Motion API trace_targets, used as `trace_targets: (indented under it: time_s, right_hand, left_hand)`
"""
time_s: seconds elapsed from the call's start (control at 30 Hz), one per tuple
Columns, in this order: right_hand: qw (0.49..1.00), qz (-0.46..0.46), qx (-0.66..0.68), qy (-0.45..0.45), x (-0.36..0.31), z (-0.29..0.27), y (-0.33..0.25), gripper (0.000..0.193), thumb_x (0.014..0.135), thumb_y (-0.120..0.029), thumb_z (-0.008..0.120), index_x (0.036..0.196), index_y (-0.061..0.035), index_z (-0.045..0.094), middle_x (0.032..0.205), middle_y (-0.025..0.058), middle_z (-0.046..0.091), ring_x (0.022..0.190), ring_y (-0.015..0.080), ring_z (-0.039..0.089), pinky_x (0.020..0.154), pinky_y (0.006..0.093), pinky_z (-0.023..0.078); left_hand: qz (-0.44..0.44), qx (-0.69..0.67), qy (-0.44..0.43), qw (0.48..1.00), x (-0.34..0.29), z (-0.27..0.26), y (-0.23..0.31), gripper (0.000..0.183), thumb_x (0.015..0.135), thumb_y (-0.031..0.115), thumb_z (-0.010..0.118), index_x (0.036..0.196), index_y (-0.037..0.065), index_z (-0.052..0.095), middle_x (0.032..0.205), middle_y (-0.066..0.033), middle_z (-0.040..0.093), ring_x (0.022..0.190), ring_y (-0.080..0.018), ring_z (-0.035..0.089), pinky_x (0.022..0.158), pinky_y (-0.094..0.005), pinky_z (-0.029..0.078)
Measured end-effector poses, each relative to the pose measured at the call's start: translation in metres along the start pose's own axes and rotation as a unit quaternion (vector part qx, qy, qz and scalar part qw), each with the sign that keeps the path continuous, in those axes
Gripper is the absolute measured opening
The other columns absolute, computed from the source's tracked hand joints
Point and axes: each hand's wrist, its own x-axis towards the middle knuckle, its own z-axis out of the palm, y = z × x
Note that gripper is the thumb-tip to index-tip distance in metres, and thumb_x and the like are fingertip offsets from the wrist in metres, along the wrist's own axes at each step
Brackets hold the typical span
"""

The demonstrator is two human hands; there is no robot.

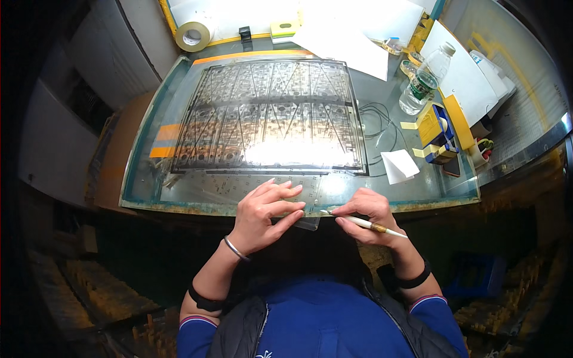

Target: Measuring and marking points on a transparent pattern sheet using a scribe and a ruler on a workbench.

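My right hand (365, 216) grips a slim white pen-like tool (361, 222) with a brown band round its shaft. Its narrow tip points left, over the front edge of the glass-topped table (179, 204). My left hand (265, 216) is open at the same edge, fingers stretched toward the tip and holding nothing. Between the hands, a corner of a clear sheet (308, 224) sticks out past the edge. Beyond them lies a large transparent film (268, 113) with a dense dark circuit-like pattern, and a bright glare covers its near part.
At the right stand a clear bottle (425, 80) with a green label and a blue-yellow tape dispenser (439, 131). A folded white paper (400, 166) and a thin dark cable (382, 122) lie beside the film. Far left is a tape roll (193, 37); white paper (349, 48) overlaps the back.
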Motion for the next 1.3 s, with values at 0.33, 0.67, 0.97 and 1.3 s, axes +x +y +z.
trace_targets:
  time_s: [0.33, 0.67, 0.97, 1.3]
  right_hand:
    - [1.0, -0.007, -0.02, 0.017, -0.001, 0.005, 0.0, 0.015, 0.071, -0.004, 0.076, 0.086, -0.0075, 0.074, 0.07, 0.0055, 0.066, 0.063, 0.0216, 0.059, 0.06, 0.0321, 0.047]
    - [0.992, -0.067, -0.092, 0.051, 0.0, 0.012, -0.003, 0.019, 0.068, -0.002, 0.077, 0.085, -0.0086, 0.073, 0.084, 0.0035, 0.07, 0.068, 0.0201, 0.062, 0.062, 0.03, 0.052]
    - [0.99, -0.069, -0.106, 0.059, 0.0, 0.014, -0.001, 0.019, 0.067, 0.0, 0.076, 0.084, -0.0086, 0.072, 0.083, 0.0031, 0.071, 0.065, 0.0198, 0.062, 0.06, 0.0288, 0.052]
    - [0.984, -0.081, -0.134, 0.079, 0.001, 0.019, 0.001, 0.02, 0.065, 0.0, 0.076, 0.081, -0.0101, 0.07, 0.081, 0.0011, 0.07, 0.062, 0.0193, 0.06, 0.055, 0.0289, 0.05]
  left_hand:
    - [-0.008, 0.01, 0.014, 1.0, 0.0, 0.003, 0.003, 0.015, 0.081, 0.018, 0.077, 0.094, 0.013, 0.077, 0.11, -0.0065, 0.071, 0.111, -0.0274, 0.066, 0.104, -0.0463, 0.044]
    - [-0.002, 0.027, 0.026, 0.999, 0.001, 0.007, 0.004, 0.017, 0.08, 0.018, 0.078, 0.096, 0.016, 0.077, 0.11, -0.0057, 0.07, 0.11, -0.0278, 0.066, 0.104, -0.0472, 0.044]
    - [0.009, 0.055, 0.033, 0.998, 0.004, 0.01, 0.007, 0.016, 0.081, 0.018, 0.076, 0.097, 0.016, 0.076, 0.114, -0.0055, 0.069, 0.112, -0.0277, 0.064, 0.104, -0.0465, 0.045]
    - [0.025, 0.047, 0.005, 0.999, 0.005, 0.008, 0.005, 0.015, 0.083, 0.018, 0.074, 0.097, 0.013, 0.075, 0.123, -0.0069, 0.067, 0.119, -0.0253, 0.061, 0.107, -0.0472, 0.043]
